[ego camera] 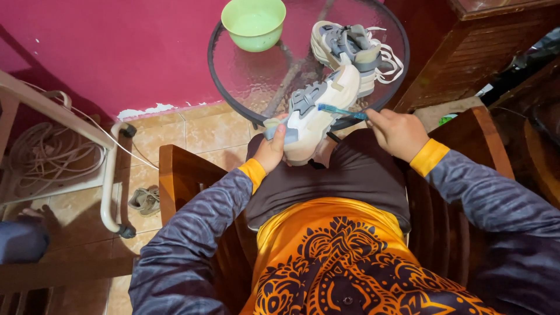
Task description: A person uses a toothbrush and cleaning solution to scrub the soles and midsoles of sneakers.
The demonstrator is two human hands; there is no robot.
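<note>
Left hand: the left hand sat just below picture centre, fingers wrapped tight round the heel end of a cream and grey chunky-soled sneaker, thumb laid across its side.
Held shoe: the sneaker lay over the person's lap, tilted, its toe pointing toward 1 o'clock and reaching over the table's near edge.
Right hand: the right hand, at 3 o'clock from the held shoe, was closed on the handle of a slim blue plastic toothbrush.
Brush: the toothbrush ran level toward 9 o'clock, its head end lying against the shoe's upper near the grey panel; the bristles were too small to make out.
Table: a round frosted-glass table with a black metal rim stood at 12 o'clock from the hands.
Second shoe: a matching cream and grey sneaker with loose white laces rested on the glass, just past the held shoe's toe; whether they touched could not be told.
Bowl: a light green plastic bowl sat at the table's far left, at 11 o'clock from the hands, well apart from both shoes.
Seat: a brown wooden chair flanked the person's lap.
Floor: a small worn sandal lay on the tan tiles at 9 o'clock, near a white tubular frame.
</note>
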